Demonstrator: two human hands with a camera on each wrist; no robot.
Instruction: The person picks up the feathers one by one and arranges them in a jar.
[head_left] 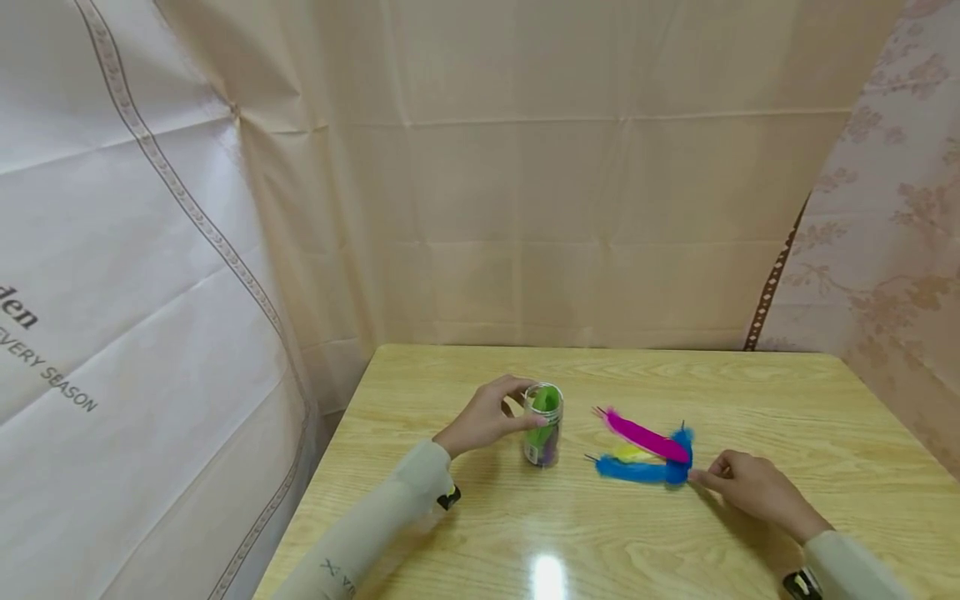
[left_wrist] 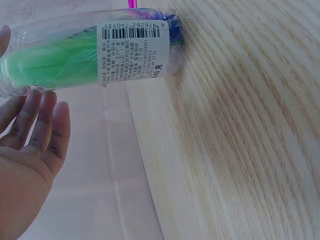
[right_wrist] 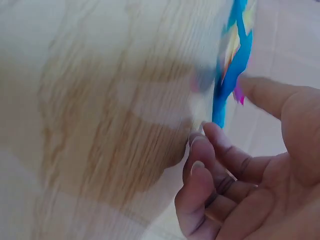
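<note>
Within the left hand's (head_left: 487, 418) grip, the jar (head_left: 545, 435) looks like clear, glossy plastic, its label (left_wrist: 132, 50) smooth paper. By the right hand (head_left: 757, 492), feathers (head_left: 637, 472) look soft, fuzzy-edged. Below both, the table (head_left: 637, 533) is glossy, wood-grained.

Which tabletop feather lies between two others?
The fluffy yellow feather, the only yellow one: a fluffy magenta feather lies beyond it, a fluffy blue feather nearer the camera.

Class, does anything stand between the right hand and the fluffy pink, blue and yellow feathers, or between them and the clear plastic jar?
Nothing visible: the right hand is right at the feathers, with only wood-grain tabletop between them and the clear plastic jar.
</note>
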